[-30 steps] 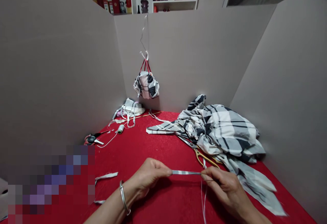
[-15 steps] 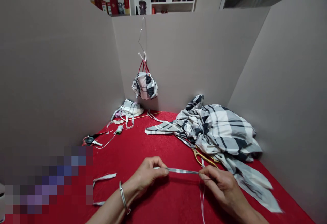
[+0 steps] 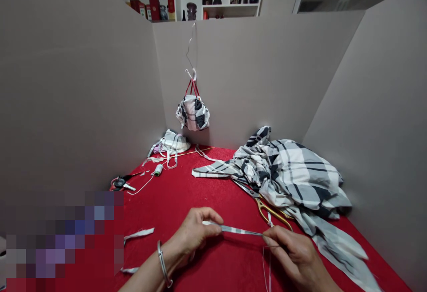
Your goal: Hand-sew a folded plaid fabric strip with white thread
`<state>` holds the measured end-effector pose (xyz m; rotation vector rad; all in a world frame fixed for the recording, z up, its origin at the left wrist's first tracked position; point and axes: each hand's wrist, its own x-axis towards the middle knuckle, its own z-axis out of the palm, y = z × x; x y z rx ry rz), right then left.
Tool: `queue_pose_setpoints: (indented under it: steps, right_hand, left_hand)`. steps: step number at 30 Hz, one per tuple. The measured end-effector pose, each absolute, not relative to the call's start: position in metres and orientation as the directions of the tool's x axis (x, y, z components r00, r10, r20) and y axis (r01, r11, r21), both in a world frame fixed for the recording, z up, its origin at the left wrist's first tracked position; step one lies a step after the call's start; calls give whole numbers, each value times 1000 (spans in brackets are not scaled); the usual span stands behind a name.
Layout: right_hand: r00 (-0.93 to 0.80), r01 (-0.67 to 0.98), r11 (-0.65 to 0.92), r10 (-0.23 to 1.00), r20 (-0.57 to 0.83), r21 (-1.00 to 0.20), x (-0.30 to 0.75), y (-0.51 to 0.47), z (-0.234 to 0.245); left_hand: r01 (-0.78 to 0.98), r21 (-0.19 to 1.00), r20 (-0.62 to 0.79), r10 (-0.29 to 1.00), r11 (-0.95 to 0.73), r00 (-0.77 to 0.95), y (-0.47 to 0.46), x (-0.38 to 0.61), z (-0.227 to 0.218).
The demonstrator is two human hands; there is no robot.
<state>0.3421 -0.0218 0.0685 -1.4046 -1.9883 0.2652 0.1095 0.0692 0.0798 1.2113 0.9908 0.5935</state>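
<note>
The left hand [image 3: 196, 232] and right hand [image 3: 295, 258] are both in view above a red-covered tabletop [image 3: 187, 194], each pinching one end of a narrow plaid fabric strip [image 3: 238, 230]. The strip spans the gap between the hands, held roughly level and clear of the surface. Its left end passes between the left thumb and fingers and projects slightly beyond them. Its right end is pinched between the right thumb and forefinger. A fine white thread [image 3: 267, 272] hangs below the right hand. A metal bangle [image 3: 163, 265] encircles the left wrist.

Gold-handled scissors [image 3: 270, 212] lie just beyond the right hand, beside a heaped plaid cloth [image 3: 290, 172]. Two white fabric strips [image 3: 138, 234] lie left of the left hand. Farther off stand a thread spool [image 3: 158, 170] and black-handled scissors [image 3: 122, 182]. A plaid fabric bundle [image 3: 192, 113] hangs on red loops against the back wall [image 3: 250, 78].
</note>
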Motion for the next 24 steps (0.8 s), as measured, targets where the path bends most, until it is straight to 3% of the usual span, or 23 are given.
queue_pose_setpoints:
  steps: [3,9,16,24]
  right_hand:
    - [-163,751,363,912,377,-552,344,-22,68]
    - [-147,752,338,923,355,-567,345,-21,66]
    - [-162,747,359,914,371,-560,345,-20,66]
    - [-160,754,360,912,377,-549,346,-21,67]
  left_hand:
    - [65,965,-247,793,255,556,68,109,82]
    - [201,966,-246,815,161,525,68,108,72]
    - [205,979,-135,797,14,588,69,107,72]
    - [203,979,-132,783,7,608,67,108,82]
